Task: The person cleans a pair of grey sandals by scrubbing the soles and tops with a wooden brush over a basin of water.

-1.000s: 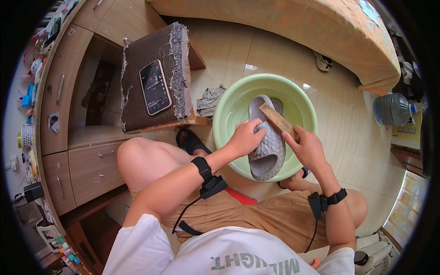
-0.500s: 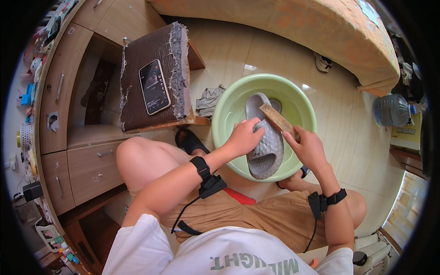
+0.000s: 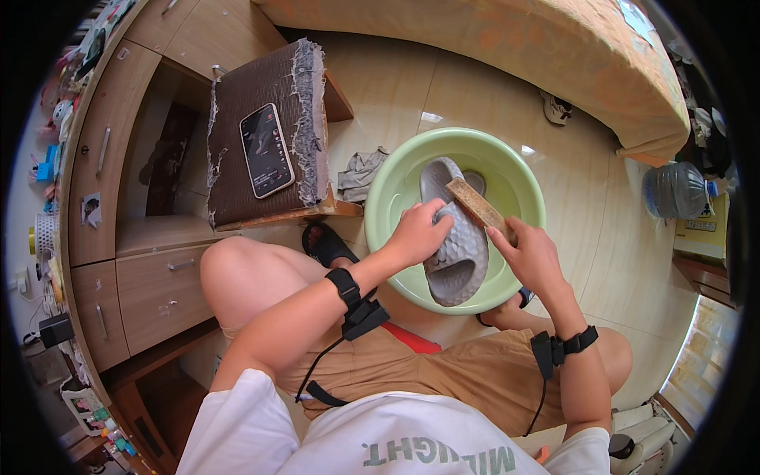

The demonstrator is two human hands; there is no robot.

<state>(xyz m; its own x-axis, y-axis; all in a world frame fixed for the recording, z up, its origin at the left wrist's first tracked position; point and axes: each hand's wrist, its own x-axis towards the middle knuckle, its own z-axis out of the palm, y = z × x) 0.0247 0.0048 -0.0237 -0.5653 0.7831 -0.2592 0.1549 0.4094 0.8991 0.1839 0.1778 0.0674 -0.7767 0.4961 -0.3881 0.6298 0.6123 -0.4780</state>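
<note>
Over a light green basin (image 3: 378,166), my left hand (image 3: 422,233) is closed round the side of a grey textured slipper (image 3: 463,249). The slipper lies aslant, its toe opening nearest me. My right hand (image 3: 526,252) grips the near end of a wooden-backed scrub brush (image 3: 475,204), which lies across the slipper's upper part; its bristles are hidden. Part of a second grey slipper (image 3: 476,181) shows in the basin behind the brush. My fingertips under the slipper cannot be seen.
A crumpled grey cloth (image 3: 361,174) lies left of the basin. Beyond it stands a worn brown stool (image 3: 229,119) with a phone (image 3: 267,150) on it. A bed edge (image 3: 507,32) runs along the far side; a water jug (image 3: 679,191) stands right. My sandalled feet flank the basin.
The grey slipper has shifted slightly left and tilted in my left hand, now turned a little more toward its side. The brush and my right hand have barely moved.
</note>
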